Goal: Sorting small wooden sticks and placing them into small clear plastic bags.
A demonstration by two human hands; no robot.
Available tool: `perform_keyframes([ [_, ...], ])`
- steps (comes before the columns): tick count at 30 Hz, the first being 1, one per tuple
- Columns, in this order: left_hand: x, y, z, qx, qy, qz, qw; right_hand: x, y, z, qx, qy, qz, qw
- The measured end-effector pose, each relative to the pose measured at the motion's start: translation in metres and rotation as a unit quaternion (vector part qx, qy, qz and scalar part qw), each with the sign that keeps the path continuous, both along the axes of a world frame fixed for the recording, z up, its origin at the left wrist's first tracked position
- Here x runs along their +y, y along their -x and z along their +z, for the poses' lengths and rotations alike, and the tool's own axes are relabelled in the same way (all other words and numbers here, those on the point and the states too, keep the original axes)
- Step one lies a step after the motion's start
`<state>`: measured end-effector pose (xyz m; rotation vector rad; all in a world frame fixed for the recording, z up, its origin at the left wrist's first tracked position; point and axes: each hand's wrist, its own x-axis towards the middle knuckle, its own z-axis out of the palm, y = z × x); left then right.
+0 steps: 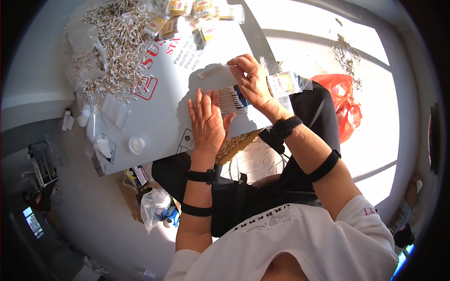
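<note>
My left hand lies on the grey board, its fingers stretched out and the thumb apart. Its fingertips and thumb border a neat row of white-tipped cotton swabs. A dark blue piece sits at the row's right end, partly under my right hand. That hand is closed, its fingers curled and thumb and forefinger close together; whatever they may pinch is too small to make out. Just left of its fingertips, a few loose swabs rest on the board. A clear packet of swabs lies right of my right wrist.
A large heap of loose swabs covers the board's far left. Several filled packets are stacked at the far edge. A small white cup-like piece sits near left. A red plastic bag stands on the floor at right.
</note>
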<state>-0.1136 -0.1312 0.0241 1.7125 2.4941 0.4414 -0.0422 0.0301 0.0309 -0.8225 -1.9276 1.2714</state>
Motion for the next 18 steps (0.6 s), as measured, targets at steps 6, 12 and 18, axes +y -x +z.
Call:
perform_keyframes([
  [6,0.012,-0.002,-0.009,-0.220,-0.204,0.065,0.952,-0.050,-0.045,-0.014,0.086,0.082,-0.005,0.993],
  [12,0.044,-0.028,-0.019,-0.335,-0.331,0.154,0.869,-0.055,-0.034,-0.022,0.083,0.088,-0.014,0.993],
  [18,0.050,-0.029,-0.020,-0.376,-0.362,0.164,0.837,-0.041,-0.038,-0.019,0.128,0.153,-0.011,0.980],
])
